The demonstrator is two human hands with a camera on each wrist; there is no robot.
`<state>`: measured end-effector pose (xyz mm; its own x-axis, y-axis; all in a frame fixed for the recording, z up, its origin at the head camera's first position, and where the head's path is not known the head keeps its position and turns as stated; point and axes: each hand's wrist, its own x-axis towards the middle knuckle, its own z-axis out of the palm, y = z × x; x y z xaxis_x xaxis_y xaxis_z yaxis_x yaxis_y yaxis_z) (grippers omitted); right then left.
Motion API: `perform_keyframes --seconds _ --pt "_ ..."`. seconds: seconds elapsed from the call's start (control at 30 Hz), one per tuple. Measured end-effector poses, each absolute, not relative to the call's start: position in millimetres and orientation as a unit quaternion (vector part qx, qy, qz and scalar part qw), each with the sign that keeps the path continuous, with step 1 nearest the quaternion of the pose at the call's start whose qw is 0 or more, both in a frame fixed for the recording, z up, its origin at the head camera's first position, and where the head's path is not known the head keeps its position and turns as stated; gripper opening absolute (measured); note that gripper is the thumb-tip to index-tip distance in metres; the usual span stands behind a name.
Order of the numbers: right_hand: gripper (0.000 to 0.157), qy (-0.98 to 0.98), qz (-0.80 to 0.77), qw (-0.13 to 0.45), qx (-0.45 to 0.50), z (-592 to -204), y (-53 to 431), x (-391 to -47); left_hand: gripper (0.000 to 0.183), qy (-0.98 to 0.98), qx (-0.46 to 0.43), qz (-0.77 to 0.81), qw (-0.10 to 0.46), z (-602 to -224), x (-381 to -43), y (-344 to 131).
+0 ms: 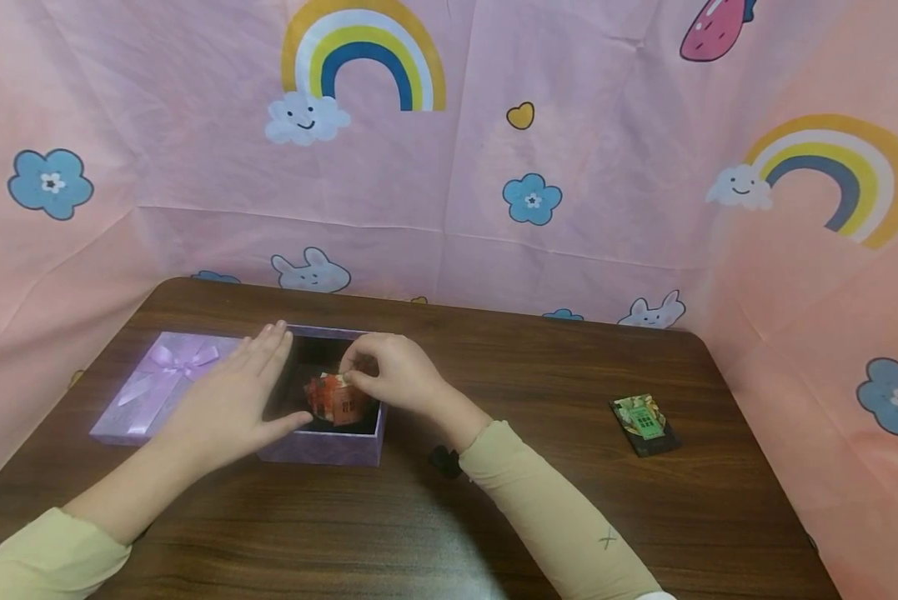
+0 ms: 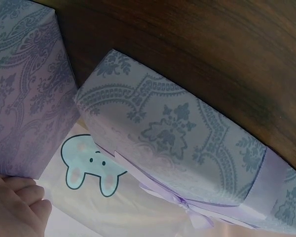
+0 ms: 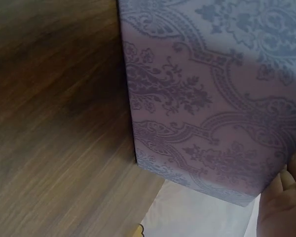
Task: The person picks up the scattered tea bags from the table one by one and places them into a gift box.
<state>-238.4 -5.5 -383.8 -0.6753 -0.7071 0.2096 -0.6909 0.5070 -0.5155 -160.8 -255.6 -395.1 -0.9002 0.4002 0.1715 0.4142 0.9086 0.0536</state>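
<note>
A purple patterned gift box (image 1: 321,450) stands uncovered on the table, dark inside. Small red-orange printed packets or cards (image 1: 336,400) lie in it; their exact kind is unclear. My right hand (image 1: 399,375) reaches over the box's right side, its thumb and forefinger pinching the top edge of one packet. With fingers straight, my left hand (image 1: 231,400) rests along the box's left side, thumb over the near rim. Left of the box lies its purple lid (image 1: 137,400) with a ribbon bow. Both wrist views show mostly the box's outer walls (image 3: 212,98), fingers partly cut off.
A small green-and-black packet or stack of cards (image 1: 644,423) lies on the right of the brown wooden table (image 1: 539,500). Below my right wrist is a small black object (image 1: 444,461). Pink printed cloth (image 1: 479,167) hangs around the table's back and sides.
</note>
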Motion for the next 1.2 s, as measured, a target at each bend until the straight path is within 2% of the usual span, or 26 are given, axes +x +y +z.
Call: perform_keyframes --seconds 0.27,1.2 --pt "0.011 0.867 -0.284 -0.014 -0.410 -385.8 -4.8 -239.0 0.111 -0.974 -0.211 -0.045 0.076 -394.8 -162.1 -255.2" --pt "0.016 0.821 -0.438 0.015 -0.366 -380.8 13.7 -242.3 0.112 -0.976 -0.202 -0.051 0.067 -394.4 -160.0 -254.8"
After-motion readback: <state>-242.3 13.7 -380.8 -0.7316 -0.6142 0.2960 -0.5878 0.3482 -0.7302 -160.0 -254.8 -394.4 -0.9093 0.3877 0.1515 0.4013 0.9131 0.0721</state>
